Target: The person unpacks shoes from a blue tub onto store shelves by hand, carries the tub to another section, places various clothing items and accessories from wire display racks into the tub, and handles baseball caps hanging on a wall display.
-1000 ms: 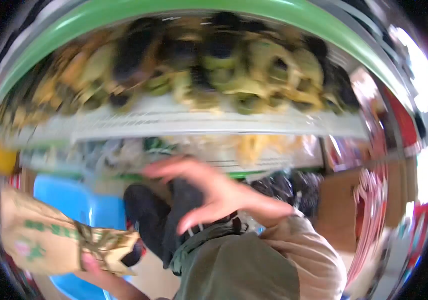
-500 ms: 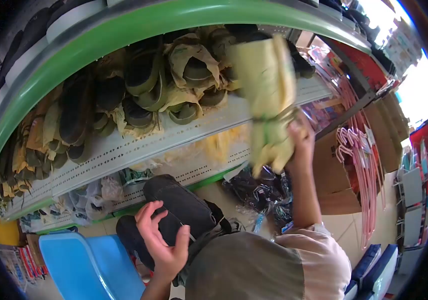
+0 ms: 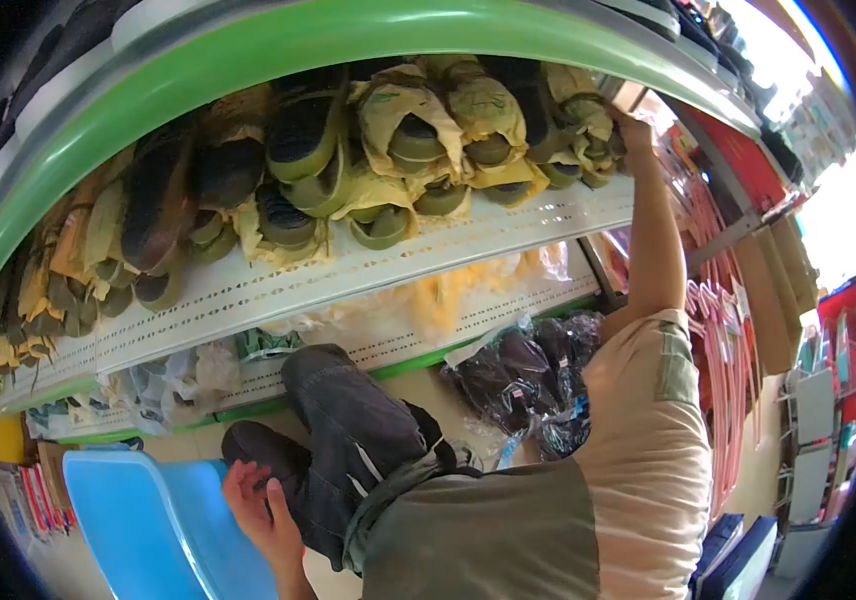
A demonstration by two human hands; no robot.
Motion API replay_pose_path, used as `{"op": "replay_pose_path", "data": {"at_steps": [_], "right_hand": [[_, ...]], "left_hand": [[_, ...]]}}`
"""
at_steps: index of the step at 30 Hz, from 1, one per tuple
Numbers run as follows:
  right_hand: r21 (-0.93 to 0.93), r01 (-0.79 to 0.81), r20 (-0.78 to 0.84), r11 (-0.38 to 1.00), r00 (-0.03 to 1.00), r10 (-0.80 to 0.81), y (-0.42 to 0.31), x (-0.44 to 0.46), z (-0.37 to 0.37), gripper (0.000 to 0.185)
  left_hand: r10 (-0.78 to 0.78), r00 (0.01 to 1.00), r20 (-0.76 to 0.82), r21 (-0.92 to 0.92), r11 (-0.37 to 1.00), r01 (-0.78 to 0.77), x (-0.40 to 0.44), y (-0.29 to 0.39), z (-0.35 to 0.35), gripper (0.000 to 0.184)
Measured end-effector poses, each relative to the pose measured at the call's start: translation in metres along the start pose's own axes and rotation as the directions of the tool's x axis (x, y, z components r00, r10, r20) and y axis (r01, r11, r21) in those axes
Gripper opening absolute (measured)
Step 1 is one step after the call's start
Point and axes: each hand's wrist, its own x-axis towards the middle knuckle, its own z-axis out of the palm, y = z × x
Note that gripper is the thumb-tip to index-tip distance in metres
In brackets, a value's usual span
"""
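At the right end of the shelf, my right hand [image 3: 632, 132] is against a bundle of shoes wrapped in yellowish paper [image 3: 585, 122]. Its fingers are partly hidden and look closed on the bundle's side. This bundle stands beside other dark shoes with olive soles [image 3: 300, 130], several of them in crumpled paper [image 3: 410, 115]. Low in front of my body, my left hand [image 3: 263, 512] holds nothing, its fingers apart, near my knee and a blue plastic tub or chair [image 3: 128, 500].
The white perforated shelf [image 3: 348, 275] sits under a green-edged shelf [image 3: 398, 30]. Clear plastic bags of dark items [image 3: 523, 380] lie on the floor. Pink hangers [image 3: 723, 330] and a cardboard box [image 3: 763, 265] are on the right. Bagged goods [image 3: 188, 380] fill the lower shelf.
My right hand has carried the paper-wrapped bundle up and away from me onto the shelf's right end. My left hand has dropped lower and to the left.
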Motion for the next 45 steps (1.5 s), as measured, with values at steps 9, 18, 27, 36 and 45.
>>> {"op": "replay_pose_path", "data": {"at_steps": [9,18,27,36,45], "right_hand": [[0.145,-0.025,-0.444,0.989,0.892,0.087,-0.001,-0.025,0.012,0.04],[-0.308,-0.27,-0.725,0.912,0.688,-0.041,0.108,-0.066,-0.044,0.052],[-0.92,-0.011,-0.265,0.391,0.754,-0.602,0.114,-0.188,-0.011,0.046],[0.542,0.698,-0.208,0.468,0.651,-0.73,-0.154,-0.38,0.151,0.029],[0.951,0.248,0.121,0.186,0.257,-0.959,-0.298,-0.509,0.297,0.033]], "left_hand": [[0.013,0.978,-0.207,0.238,0.97,0.037,-0.025,-0.002,-0.062,0.035],[0.463,0.836,-0.296,0.761,0.643,-0.087,-0.033,0.005,-0.121,0.034],[-0.082,0.95,-0.302,0.876,0.369,0.31,-0.053,-0.003,-0.155,0.068],[-0.305,0.812,-0.497,0.791,0.226,0.569,-0.101,-0.002,-0.194,0.033],[-0.331,0.856,-0.398,0.78,0.369,0.505,-0.068,-0.035,-0.201,0.015]]}}
